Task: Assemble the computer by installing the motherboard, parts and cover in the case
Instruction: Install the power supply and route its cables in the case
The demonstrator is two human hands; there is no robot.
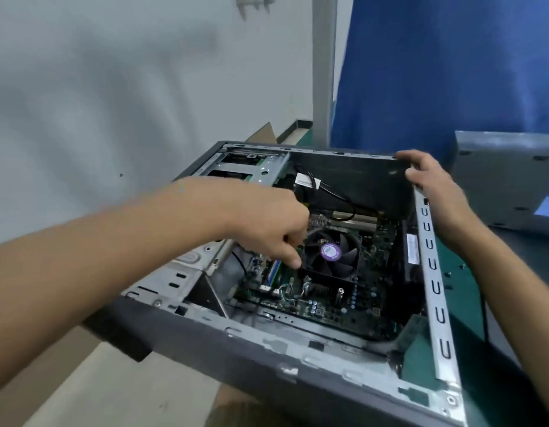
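On top of the green mat [470, 303], we have the open computer case [298, 343] lying on its side and turned at an angle, its cover off and its inside facing up at us. Down on the floor of the case sits the motherboard [328, 306], and on it stands the black cooler fan [331, 251] with a purple label at its hub. Our left hand [267, 223] reaches into the case from the left, knuckles up and fingers curled under, with one fingertip [294, 262] pointing down and touching the near left edge of the fan; we cannot tell whether the curled fingers pinch anything. Our right hand [433, 186] grips the far right corner of the case, fingers hooked over the top rim and thumb pressed against the inner side. Behind the left hand, black cables [338, 192] with a white tag run across the dark far wall, and the metal drive cage [236, 167] fills the far left corner. Beyond the case hangs a blue cloth [436, 72], a grey box [507, 174] stands to the right, and a pale wall [113, 87] fills the left.
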